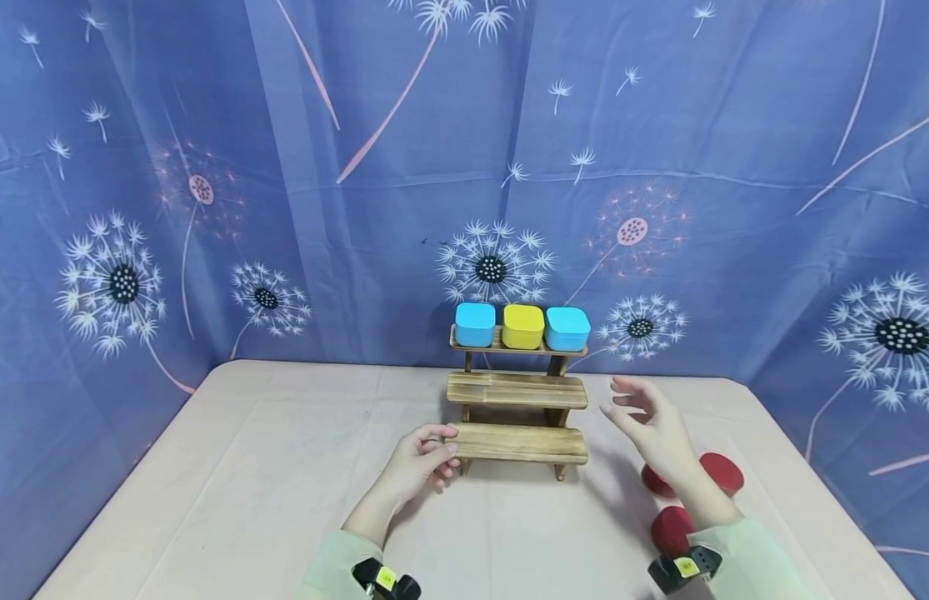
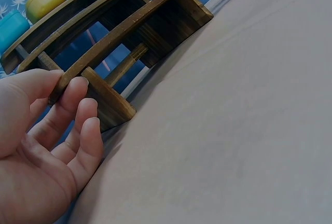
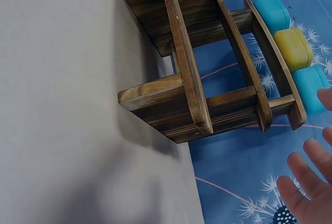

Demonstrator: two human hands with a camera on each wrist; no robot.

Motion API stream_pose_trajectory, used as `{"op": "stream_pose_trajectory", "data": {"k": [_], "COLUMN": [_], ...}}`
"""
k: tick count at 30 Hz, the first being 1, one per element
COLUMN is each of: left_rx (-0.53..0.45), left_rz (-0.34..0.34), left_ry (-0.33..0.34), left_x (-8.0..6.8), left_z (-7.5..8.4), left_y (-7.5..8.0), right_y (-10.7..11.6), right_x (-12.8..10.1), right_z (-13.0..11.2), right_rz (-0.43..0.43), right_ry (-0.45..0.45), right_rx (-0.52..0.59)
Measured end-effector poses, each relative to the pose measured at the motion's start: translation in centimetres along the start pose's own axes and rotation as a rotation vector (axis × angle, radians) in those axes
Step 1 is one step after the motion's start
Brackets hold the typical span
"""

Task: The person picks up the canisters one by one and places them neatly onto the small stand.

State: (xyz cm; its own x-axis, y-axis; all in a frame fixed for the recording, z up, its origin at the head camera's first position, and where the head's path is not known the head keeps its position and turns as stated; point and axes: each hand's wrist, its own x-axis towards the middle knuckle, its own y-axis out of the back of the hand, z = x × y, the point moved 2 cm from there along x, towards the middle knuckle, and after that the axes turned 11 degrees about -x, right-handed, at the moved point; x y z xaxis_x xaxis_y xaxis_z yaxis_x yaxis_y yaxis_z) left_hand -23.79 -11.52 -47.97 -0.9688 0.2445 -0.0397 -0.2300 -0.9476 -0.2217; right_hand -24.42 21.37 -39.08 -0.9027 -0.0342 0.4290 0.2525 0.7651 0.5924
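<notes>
Pinching the wooden rack's [image 1: 518, 417] bottom step, the left hand [image 1: 422, 460] holds; right hand [image 1: 650, 423] hovers slack, grip empty

Head: the wooden rack [image 1: 517, 398] is seen from above, facing the backdrop.
Wrists: it is viewed close, low (shared by all).
</notes>
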Motion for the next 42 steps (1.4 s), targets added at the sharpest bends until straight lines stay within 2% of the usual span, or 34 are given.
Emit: {"op": "stream_pose_trajectory", "data": {"k": [23, 42], "left_rx": [0.006, 0.013], "left_rz": [0.007, 0.012], "left_ry": [0.000, 0.004], "left_x": [0.2, 0.2], "left_z": [-0.2, -0.3], "left_y": [0.1, 0.1], "right_y": [0.5, 0.5], "right_x": [-2.7, -4.2], "right_z": [0.9, 1.5], "right_rz": [0.017, 0.032], "right_ry": [-0.035, -0.069], "right_rx": [-0.050, -0.024]}}
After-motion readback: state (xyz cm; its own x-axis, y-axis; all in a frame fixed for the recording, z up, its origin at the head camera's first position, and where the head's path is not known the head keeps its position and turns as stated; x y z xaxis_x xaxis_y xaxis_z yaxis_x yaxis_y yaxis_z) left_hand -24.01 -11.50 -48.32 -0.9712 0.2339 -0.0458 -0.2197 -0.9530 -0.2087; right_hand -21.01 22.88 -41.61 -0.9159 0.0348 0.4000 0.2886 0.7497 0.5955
